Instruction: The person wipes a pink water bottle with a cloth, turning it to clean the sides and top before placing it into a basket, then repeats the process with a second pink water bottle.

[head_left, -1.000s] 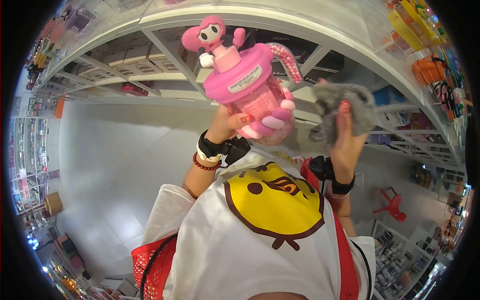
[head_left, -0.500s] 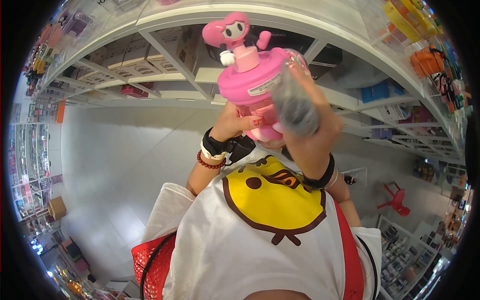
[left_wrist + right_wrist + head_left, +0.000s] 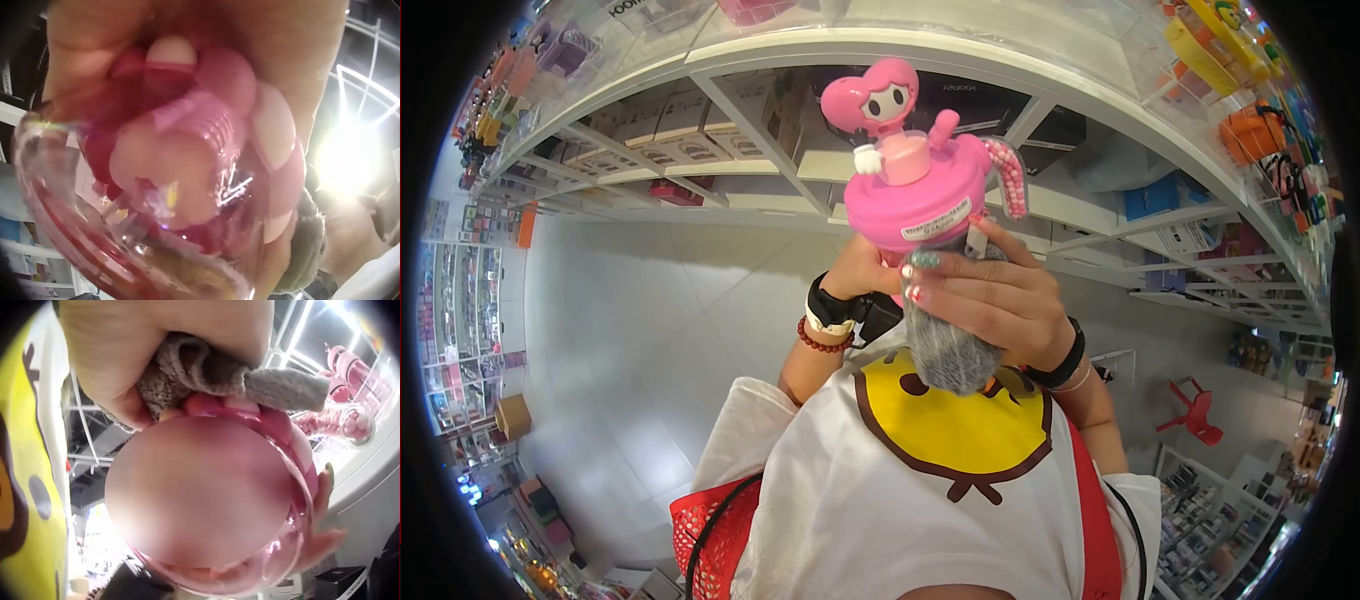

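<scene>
A pink bottle with a cartoon figure on its lid is held up in front of the chest. My left hand grips its narrow neck from the left. In the left wrist view the clear plastic body and a ring of pink and white puffy beads show. My right hand holds a grey cloth against the near right side, fingers laid across it. Seen from the right wrist, the cloth bunches over the beads. A bead-filled handle sticks out at the right.
White shelving with boxes curves across just beyond the bottle. An orange bag and yellow items are displayed at the upper right. A red chair stands on the floor to the right, a cardboard box to the left.
The right hand has come leftward with the grey cloth, from beside the bottle onto its near side. The left hand and the bottle have shifted slightly right and lower.
</scene>
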